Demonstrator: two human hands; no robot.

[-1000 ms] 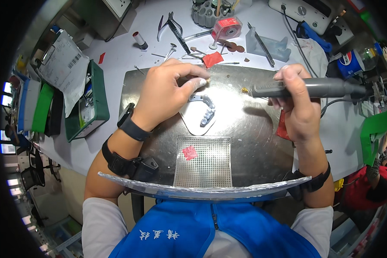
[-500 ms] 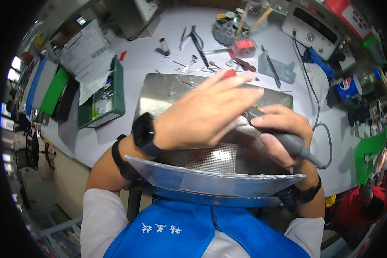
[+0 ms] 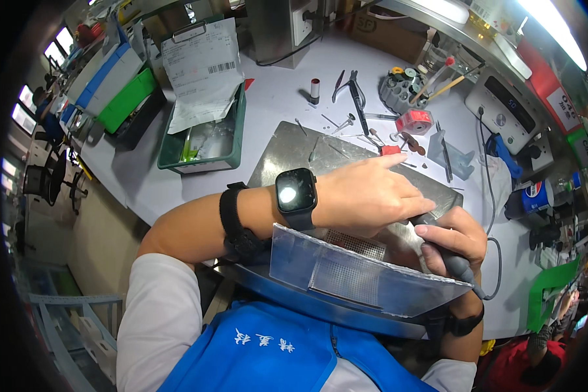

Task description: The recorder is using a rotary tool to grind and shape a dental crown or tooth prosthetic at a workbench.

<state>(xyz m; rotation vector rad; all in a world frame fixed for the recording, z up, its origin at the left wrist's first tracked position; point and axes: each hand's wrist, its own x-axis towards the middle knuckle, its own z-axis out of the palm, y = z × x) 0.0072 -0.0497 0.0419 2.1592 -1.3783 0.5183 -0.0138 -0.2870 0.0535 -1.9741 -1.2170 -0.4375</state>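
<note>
Right hand point(image 3: 456, 240) wraps fingers around grey handpiece point(image 3: 460, 266), near right edge of metal plate point(image 3: 274, 155) on bench point(image 3: 277, 95). Left hand point(image 3: 372, 196) near handpiece tip, forefinger extended; cannot tell whether other fingers pinch anything. Handpiece gripped; remaining work hidden.

The left grip point(image 3: 366, 197) has moved over to the front of the grey handpiece point(image 3: 458, 264).

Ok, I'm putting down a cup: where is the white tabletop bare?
Bare: between the dark green plastic box and the grey metal plate; also at right, between the looped grey cable and the bright green sheet. Crowded: beyond the plate, with black pliers and thin metal tools.
</note>
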